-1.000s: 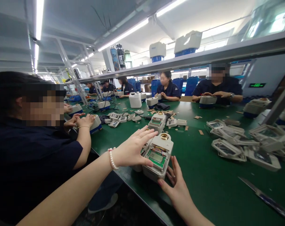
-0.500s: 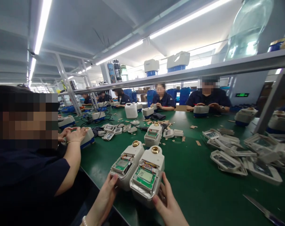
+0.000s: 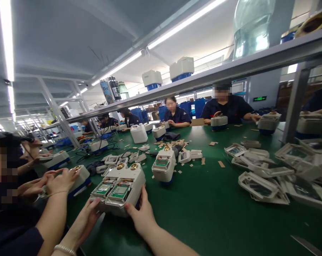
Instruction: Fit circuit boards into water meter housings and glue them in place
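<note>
Two white meter units point(image 3: 118, 188) with brass fittings and open green circuit boards stand side by side at the near edge of the green table point(image 3: 203, 209). My left hand point(image 3: 87, 217) presses against the left unit's near corner. My right hand point(image 3: 139, 213) wraps the right unit's near side, thumb in front, fingers behind. Both units are held pressed together between my hands.
A third open meter point(image 3: 163, 165) stands just beyond. White plastic covers point(image 3: 262, 183) are heaped at the right. A co-worker's hands point(image 3: 59, 179) hold another meter at my left. More people sit across the table. A white jug point(image 3: 138, 133) stands farther back.
I have drawn the two meters together and toward the left near edge of the table. My left hand came off the top of a unit and now grips its near corner.
</note>
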The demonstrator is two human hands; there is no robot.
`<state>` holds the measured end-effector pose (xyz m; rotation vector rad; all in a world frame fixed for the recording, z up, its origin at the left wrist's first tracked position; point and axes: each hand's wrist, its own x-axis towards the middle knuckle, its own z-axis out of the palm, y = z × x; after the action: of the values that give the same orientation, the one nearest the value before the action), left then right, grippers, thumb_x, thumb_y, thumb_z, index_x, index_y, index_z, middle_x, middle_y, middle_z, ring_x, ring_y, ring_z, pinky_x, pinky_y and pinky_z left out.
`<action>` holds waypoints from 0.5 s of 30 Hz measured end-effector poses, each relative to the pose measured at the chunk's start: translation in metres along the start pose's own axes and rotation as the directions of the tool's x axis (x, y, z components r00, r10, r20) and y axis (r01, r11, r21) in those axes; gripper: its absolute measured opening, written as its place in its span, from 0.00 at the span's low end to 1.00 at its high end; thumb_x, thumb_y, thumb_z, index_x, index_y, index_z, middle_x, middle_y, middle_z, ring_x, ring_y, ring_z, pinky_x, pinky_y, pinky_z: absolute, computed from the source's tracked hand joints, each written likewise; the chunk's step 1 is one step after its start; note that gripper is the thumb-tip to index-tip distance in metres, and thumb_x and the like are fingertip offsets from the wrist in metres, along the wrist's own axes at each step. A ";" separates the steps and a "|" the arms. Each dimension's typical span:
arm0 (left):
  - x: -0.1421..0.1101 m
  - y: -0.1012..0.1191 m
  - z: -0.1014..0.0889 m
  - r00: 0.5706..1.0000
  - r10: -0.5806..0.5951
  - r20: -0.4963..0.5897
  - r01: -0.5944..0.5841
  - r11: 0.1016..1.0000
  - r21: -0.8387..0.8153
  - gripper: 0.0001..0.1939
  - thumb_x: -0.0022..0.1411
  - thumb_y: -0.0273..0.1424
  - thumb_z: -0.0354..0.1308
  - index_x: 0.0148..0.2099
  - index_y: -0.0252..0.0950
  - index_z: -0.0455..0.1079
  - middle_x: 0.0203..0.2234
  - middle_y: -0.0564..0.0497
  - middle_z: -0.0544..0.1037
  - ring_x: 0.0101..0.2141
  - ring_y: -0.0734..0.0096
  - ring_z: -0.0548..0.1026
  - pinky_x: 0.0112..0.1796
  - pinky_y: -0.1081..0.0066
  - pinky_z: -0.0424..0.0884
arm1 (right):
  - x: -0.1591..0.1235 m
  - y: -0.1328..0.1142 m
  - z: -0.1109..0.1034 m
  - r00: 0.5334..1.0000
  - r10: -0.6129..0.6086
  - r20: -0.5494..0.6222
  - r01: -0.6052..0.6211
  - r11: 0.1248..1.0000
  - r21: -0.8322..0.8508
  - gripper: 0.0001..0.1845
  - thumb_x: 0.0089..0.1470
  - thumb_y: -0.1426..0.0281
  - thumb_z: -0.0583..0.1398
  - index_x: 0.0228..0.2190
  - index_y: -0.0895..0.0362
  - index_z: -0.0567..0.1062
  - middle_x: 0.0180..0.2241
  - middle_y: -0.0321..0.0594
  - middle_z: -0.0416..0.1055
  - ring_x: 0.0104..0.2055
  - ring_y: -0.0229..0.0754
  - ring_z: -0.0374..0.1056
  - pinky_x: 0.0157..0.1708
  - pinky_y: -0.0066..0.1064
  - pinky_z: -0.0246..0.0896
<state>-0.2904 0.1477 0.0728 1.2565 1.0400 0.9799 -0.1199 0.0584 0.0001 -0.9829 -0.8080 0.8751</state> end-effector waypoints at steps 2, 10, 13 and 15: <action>0.019 0.004 0.003 1.000 -0.004 -0.026 0.004 0.999 0.033 0.19 0.63 0.38 0.52 0.57 0.52 0.65 0.43 0.63 0.81 0.58 0.59 0.68 0.52 0.61 0.71 | 0.024 0.006 0.003 1.000 -0.006 -0.004 0.006 1.000 -0.010 0.47 0.49 0.56 0.69 0.64 0.54 0.55 0.63 0.52 0.58 0.63 0.58 0.56 0.63 0.54 0.48; 0.067 0.011 0.026 0.999 0.038 -0.037 -0.029 0.971 0.237 0.21 0.63 0.45 0.50 0.56 0.48 0.67 0.47 0.57 0.79 0.55 0.54 0.72 0.45 0.61 0.75 | 0.089 0.024 0.000 0.998 -0.025 -0.066 0.023 0.999 -0.029 0.26 0.61 0.61 0.61 0.57 0.55 0.66 0.59 0.48 0.62 0.59 0.55 0.61 0.57 0.57 0.56; 0.075 0.001 0.035 0.991 0.099 -0.086 -0.062 0.932 0.358 0.28 0.65 0.52 0.39 0.62 0.50 0.59 0.55 0.56 0.74 0.55 0.57 0.72 0.45 0.62 0.75 | 0.101 0.026 -0.001 0.995 -0.031 -0.090 0.027 0.998 -0.049 0.24 0.61 0.62 0.61 0.56 0.56 0.66 0.58 0.48 0.63 0.57 0.54 0.63 0.55 0.55 0.60; 0.071 -0.009 0.037 0.984 0.143 -0.105 -0.078 0.879 0.470 0.33 0.67 0.54 0.31 0.66 0.46 0.51 0.59 0.50 0.69 0.55 0.59 0.72 0.49 0.61 0.73 | 0.104 0.026 -0.001 0.993 -0.039 -0.109 0.032 0.997 -0.065 0.23 0.61 0.62 0.61 0.56 0.56 0.67 0.58 0.47 0.63 0.56 0.54 0.63 0.54 0.54 0.61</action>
<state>-0.2370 0.2059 0.0599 1.6744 1.3784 0.9436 -0.0815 0.1582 -0.0065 -1.0602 -0.7609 0.7621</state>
